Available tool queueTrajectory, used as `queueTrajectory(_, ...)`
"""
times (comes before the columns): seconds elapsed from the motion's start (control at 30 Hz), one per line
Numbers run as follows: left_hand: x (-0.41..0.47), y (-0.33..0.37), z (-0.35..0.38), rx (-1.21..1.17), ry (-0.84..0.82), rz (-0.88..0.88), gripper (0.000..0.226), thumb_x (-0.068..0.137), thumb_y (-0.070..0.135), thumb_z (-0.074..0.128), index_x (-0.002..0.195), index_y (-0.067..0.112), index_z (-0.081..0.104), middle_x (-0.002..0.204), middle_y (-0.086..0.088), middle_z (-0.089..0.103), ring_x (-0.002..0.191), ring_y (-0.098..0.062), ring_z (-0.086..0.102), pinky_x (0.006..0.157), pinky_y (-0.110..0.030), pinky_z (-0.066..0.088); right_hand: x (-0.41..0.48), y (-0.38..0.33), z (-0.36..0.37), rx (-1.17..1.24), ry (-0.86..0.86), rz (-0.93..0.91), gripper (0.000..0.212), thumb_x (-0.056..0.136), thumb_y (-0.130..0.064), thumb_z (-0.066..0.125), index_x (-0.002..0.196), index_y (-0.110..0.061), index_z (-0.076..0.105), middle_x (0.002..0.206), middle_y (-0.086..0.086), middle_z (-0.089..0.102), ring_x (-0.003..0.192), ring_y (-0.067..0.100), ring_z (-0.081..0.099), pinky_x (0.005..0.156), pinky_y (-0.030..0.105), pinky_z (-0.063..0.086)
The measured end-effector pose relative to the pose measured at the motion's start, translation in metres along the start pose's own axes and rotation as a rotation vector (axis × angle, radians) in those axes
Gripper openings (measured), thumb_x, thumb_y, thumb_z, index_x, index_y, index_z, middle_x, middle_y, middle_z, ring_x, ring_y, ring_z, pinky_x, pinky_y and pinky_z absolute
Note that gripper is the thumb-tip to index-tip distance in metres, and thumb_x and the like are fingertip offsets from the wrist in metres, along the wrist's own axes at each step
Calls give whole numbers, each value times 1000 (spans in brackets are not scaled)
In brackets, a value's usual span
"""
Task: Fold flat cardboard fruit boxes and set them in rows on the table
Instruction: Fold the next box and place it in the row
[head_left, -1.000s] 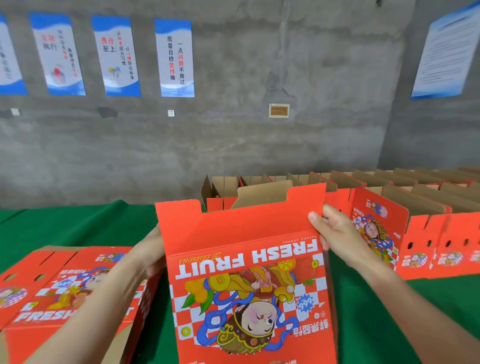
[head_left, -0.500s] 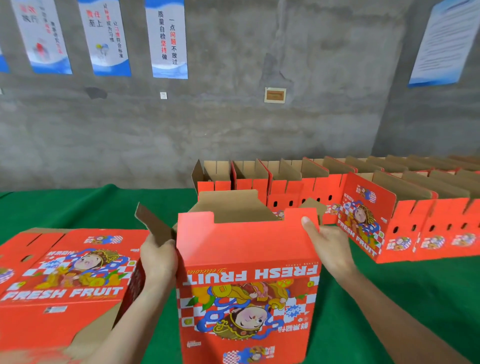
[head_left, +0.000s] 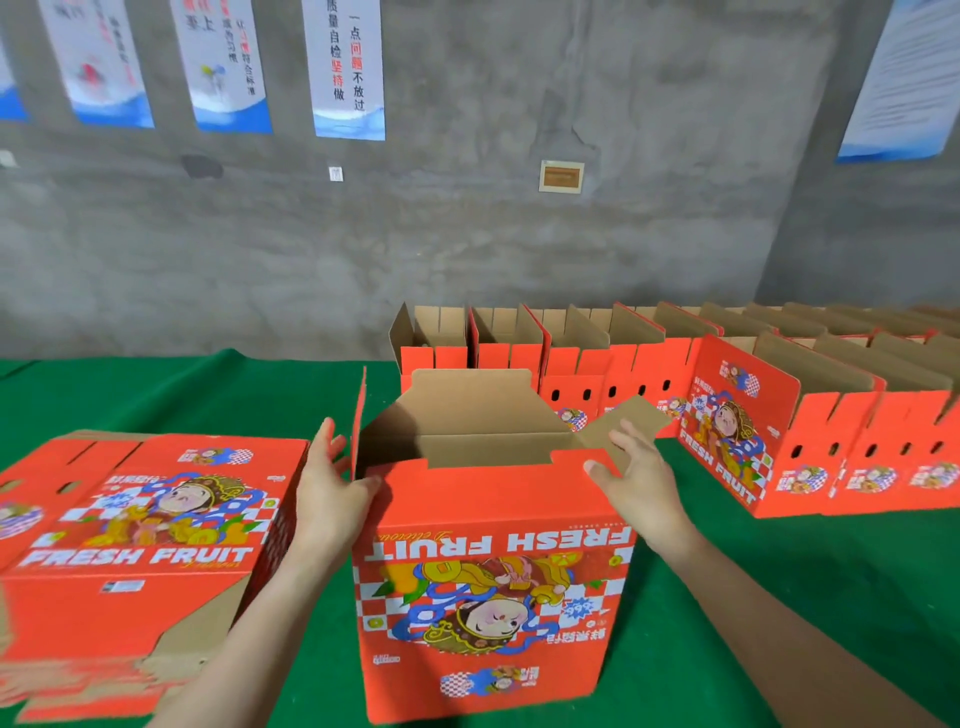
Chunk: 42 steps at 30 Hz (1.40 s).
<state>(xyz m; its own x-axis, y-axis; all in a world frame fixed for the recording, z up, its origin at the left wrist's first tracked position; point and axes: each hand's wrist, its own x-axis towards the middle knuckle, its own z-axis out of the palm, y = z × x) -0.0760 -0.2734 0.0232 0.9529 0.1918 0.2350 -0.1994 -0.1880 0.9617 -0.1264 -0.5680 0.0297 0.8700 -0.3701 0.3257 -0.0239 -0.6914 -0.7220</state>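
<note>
1. Wall (head_left: 519, 249) of rough grey concrete fills the upper half, far beyond the left hand (head_left: 332, 488) and right hand (head_left: 634, 483). It is hung with blue-and-white posters (head_left: 347, 67) of Chinese text.
2. Table (head_left: 779, 597) covered in green cloth spreads under and around both hands.
3. Rows of folded boxes (head_left: 737, 431), red outside and brown inside, stand open-topped beyond the right hand and run off to its right, packed side by side.
4. Stack of flat boxes (head_left: 145, 525) lies just left of the left hand. They are red and printed with a cartoon figure and the words FRESH FRUIT.
5. Fruit box (head_left: 493, 571) stands upright on the cloth between the two hands, its upper end open. Its print faces the person upside down.
6. The left hand is flat and grips nothing. Its straight fingers point up along the outside of the left flap (head_left: 358, 415), which stands upright. The thumb rests on the box's near left corner.
7. The right hand is likewise released, with fingers spread and straight on the brown inner face of the right flap (head_left: 644, 413), which tilts outward. The thumb touches the top edge of the near panel.
8. Rear flap (head_left: 472, 395) stands upright beyond the fingertips of both hands, brown side showing.
</note>
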Motion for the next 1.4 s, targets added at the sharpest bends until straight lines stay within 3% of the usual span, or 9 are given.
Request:
queueTrajectory(0.13,3,5,-4,222,-77,88,89,72,-10,69,148,13,28,146,-12,40,133,-28,41,108,-46,36,5,-13,-13,-522,-90,-126,57,93,-36,54,145,-34,33,161,-6,-6,145,37,-8,114,55,-5)
queueTrajectory(0.27,3,9,-5,307,-97,196,82,71,-10,69,144,10,36,142,-12,46,131,-28,43,109,-40,34,23,-42,-19,-988,-188,-312,80,82,-32,55,148,-46,12,155,-2,-31,132,44,-40,96,65,-28)
queueTrajectory(0.43,4,13,-9,412,-158,365,77,69,-13,65,138,13,45,135,-9,53,127,-26,45,102,-27,32,39,-67,-3,-1134,-562,-277,97,79,-7,48,147,-48,-9,157,-2,-24,140,39,-26,106,68,-15)
queueTrajectory(0.63,14,9,-14,638,-321,450,75,76,-5,62,143,16,39,142,-9,44,130,-26,42,109,-31,31,59,-56,-16,-882,-729,-74,90,75,-28,50,145,-56,2,159,1,15,143,29,16,105,51,24)
queueTrajectory(0.9,24,5,-25,651,-391,444,53,89,18,63,139,24,46,146,-8,37,135,-23,36,110,-26,26,66,-28,11,-837,-525,-78,61,88,-69,31,140,-62,0,154,8,19,142,30,9,111,62,4)
queueTrajectory(1.0,35,9,-18,842,-513,293,40,91,53,48,127,38,56,157,-7,17,146,-24,10,117,-44,16,66,-22,13,-899,-516,-121,69,84,-72,33,140,-61,-4,153,9,20,142,31,12,110,61,-1)
queueTrajectory(1.1,52,23,2,910,-397,340,35,94,49,46,119,33,64,157,-9,18,147,-27,3,117,-49,14,65,-23,7,-902,-514,-144,69,84,-74,33,143,-59,-1,154,10,22,143,30,13,112,60,0)
queueTrajectory(1.27,62,10,12,742,-528,280,64,87,22,64,143,35,36,150,-12,23,136,-34,27,114,-42,25,57,-15,-16,-643,-102,-210,81,87,-44,62,149,-43,10,161,6,1,147,28,-1,115,53,-2)
queueTrajectory(1.4,69,-1,11,740,-504,268,71,86,23,65,147,33,29,146,-7,20,131,-34,31,113,-43,26,49,-10,-23,262,98,70,80,85,-3,68,150,-19,23,149,6,38,138,23,35,111,32,27)
